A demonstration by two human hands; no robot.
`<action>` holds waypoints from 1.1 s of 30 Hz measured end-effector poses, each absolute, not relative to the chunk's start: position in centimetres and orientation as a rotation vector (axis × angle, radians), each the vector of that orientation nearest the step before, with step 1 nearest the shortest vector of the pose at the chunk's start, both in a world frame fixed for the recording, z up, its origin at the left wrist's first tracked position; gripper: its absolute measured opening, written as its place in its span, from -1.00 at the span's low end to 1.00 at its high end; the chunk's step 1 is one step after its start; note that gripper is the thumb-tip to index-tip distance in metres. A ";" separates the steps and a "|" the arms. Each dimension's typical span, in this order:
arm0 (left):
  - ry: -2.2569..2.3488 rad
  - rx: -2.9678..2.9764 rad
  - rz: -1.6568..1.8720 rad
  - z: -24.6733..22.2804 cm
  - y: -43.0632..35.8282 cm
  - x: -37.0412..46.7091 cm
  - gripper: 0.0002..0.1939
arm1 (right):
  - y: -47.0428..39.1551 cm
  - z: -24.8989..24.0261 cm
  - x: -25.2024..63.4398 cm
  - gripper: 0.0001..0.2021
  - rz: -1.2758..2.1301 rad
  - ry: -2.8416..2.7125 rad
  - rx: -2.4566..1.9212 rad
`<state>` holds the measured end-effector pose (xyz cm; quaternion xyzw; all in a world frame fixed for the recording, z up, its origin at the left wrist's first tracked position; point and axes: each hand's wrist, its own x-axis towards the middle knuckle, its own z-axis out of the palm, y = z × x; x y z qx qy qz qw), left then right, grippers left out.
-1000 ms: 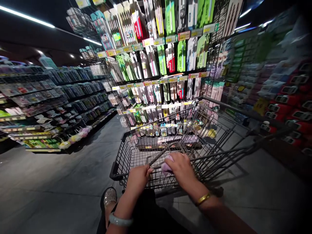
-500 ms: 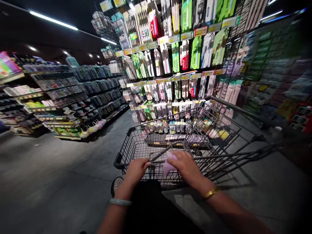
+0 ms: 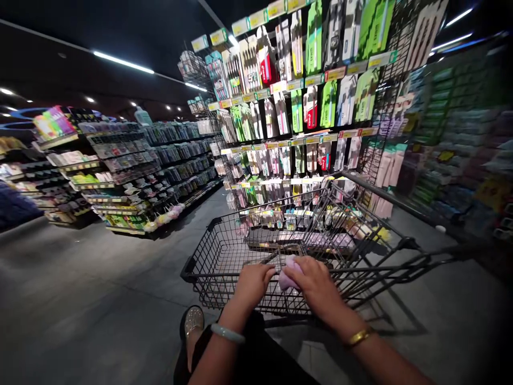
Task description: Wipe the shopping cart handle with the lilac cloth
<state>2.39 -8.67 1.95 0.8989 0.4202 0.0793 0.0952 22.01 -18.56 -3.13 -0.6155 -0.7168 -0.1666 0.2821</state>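
The concrete floor [image 3: 120,289] carries everything. A stocked shelf unit [image 3: 111,200] stands well to the left, and a tall wire rack [image 3: 390,69] rises beyond the cart. The black shopping cart [image 3: 189,270] stands side-on between rack and person, basket to the left; that angle probably puts its long near rim within reach of both hands.

On the rack, carded packets [image 3: 315,37], apparently toothbrushes, hang upright in rows with their fronts outward, likely so that they can be read above the price labels [image 3: 315,81].

The right hand [image 3: 320,286] bends over the near rim, its fingers closed around a lilac cloth. The left hand [image 3: 252,283] is just beside it, fingers curled towards the rim with thumb and forefinger slightly apart; I cannot tell whether they grip the rail.

The lilac cloth [image 3: 289,275] sits between the hands at the rim, bunched rather than spread, which probably keeps it compact in the grasp. Smallest are the pale bangle [image 3: 227,333] and the gold bracelet [image 3: 359,337], one on each wrist.
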 end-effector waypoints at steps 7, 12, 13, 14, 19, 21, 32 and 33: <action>1.413 2.708 0.119 1.3 -7.7 0.7 -0.54 | -22.0 -2.9 28.5 -0.51 -0.415 -1.942 -1.658; 1.377 2.722 0.373 0.6 -9.5 2.0 -0.70 | -21.2 -2.8 26.4 -0.53 -0.416 -1.773 -1.734; 1.324 2.730 0.415 0.6 -9.9 2.6 -0.68 | -20.8 -2.8 25.4 -0.56 -0.423 -1.771 -1.726; 1.283 2.733 0.423 0.5 -10.2 3.2 -0.68 | -20.4 -2.8 24.5 -0.59 -0.437 -1.783 -1.711; 1.337 2.726 0.295 0.8 -10.3 4.2 -0.73 | -19.0 -2.3 22.0 -0.53 -0.482 -1.795 -1.700; 1.359 2.741 0.310 0.7 -10.0 3.7 -0.72 | -18.6 -1.8 21.9 -0.60 -0.440 -1.816 -1.744; 1.330 2.726 0.462 0.1 -10.1 3.1 -0.74 | -22.2 -0.9 28.6 -0.65 -0.498 -1.894 -1.879; 1.292 2.721 0.530 0.0 -10.4 3.4 -0.78 | -22.1 -1.1 28.0 -0.66 -0.522 -1.866 -1.892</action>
